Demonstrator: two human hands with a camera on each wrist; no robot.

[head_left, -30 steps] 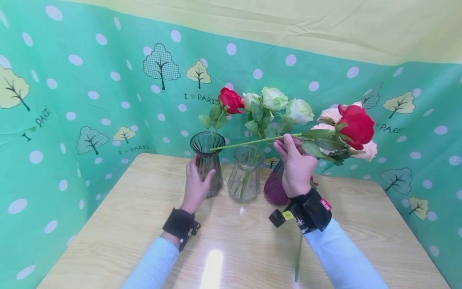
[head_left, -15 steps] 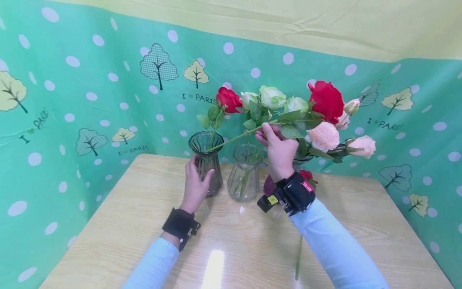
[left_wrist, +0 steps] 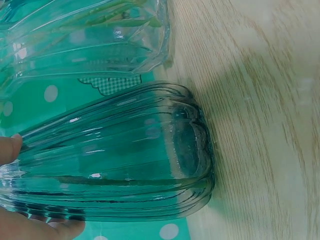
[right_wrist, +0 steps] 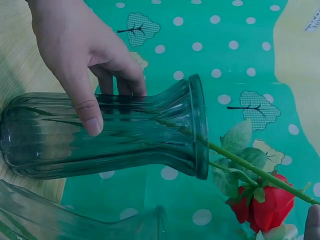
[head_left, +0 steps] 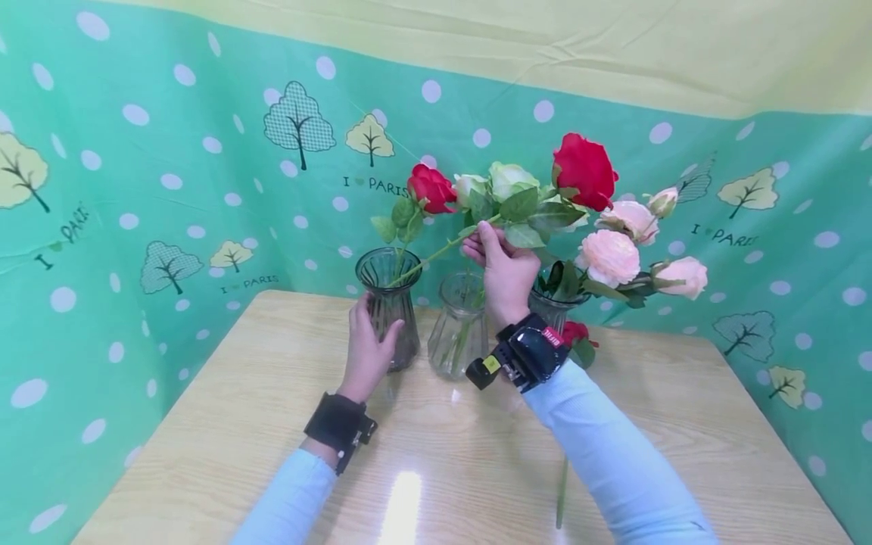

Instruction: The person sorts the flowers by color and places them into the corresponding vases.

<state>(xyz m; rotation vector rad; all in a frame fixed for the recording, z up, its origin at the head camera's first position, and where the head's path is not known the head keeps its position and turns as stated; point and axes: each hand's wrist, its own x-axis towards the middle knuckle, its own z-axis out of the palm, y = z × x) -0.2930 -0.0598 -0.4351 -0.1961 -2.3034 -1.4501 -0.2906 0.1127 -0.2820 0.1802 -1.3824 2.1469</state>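
On the left stands a dark, ribbed glass vase (head_left: 395, 322); my left hand (head_left: 370, 348) grips its side, thumb and fingers around it. One red rose (head_left: 432, 188) leans in that vase. My right hand (head_left: 504, 272) pinches the green stem (head_left: 439, 252) of another red rose (head_left: 584, 172), which slants with its bloom up and to the right. The lower end of this stem is inside the vase's mouth, as the right wrist view shows with the stem (right_wrist: 250, 167) crossing the rim. The left wrist view shows the vase base (left_wrist: 187, 150) on the table.
Beside it stands a clear vase (head_left: 455, 344) holding pale green-white roses (head_left: 511, 182). Further right, partly behind my right arm, a vase (head_left: 555, 306) bears pink roses (head_left: 609, 259). A red rose (head_left: 577, 333) lies on the wooden table (head_left: 681, 424). A patterned curtain (head_left: 204, 151) hangs behind.
My right hand has moved left and slightly up, bringing the rose's bloom up and left, so its stem tilts more steeply into the vase. My left hand keeps its place on the vase.
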